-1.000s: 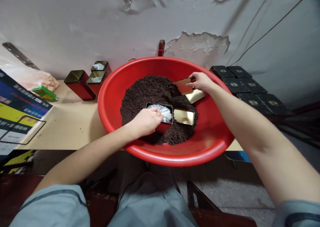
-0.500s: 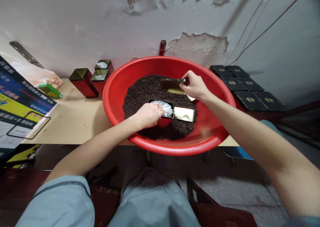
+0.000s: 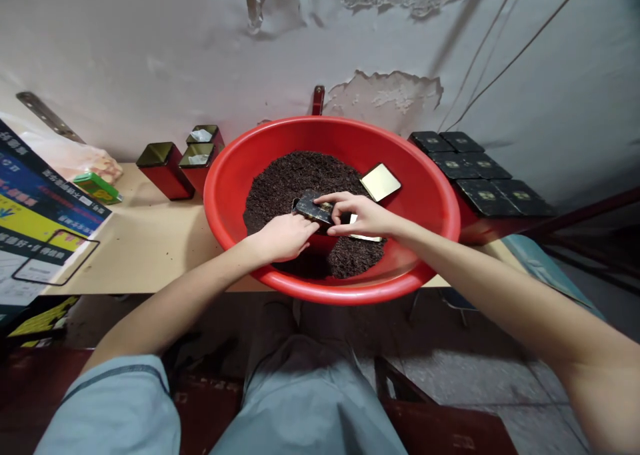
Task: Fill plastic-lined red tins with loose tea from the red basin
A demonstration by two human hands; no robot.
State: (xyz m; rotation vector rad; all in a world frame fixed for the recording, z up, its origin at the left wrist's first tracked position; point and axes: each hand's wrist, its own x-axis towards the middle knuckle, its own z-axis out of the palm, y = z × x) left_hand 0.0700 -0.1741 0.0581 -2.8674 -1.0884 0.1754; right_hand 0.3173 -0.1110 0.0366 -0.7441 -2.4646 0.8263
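A big red basin (image 3: 430, 195) holds a heap of dark loose tea (image 3: 290, 178). A red tin stands in the tea, mostly hidden under my hands. My left hand (image 3: 283, 236) is closed around the tin's near side. My right hand (image 3: 357, 216) pinches a dark square lid (image 3: 311, 208) and holds it on top of the tin. A gold-coloured lid (image 3: 380, 181) lies tilted against the tea at the back right. Another pale lid (image 3: 367, 238) peeks out under my right hand.
Three red tins (image 3: 167, 163) stand on the beige table (image 3: 145, 241) left of the basin, two with white bags inside. Several dark-lidded tins (image 3: 480, 175) sit in rows on the right. A printed box (image 3: 35, 208) and a green packet (image 3: 97, 188) lie at the left.
My right hand carried the dark lid from the back of the basin down onto the tin that my left hand holds. The white bag in the tin is now covered.
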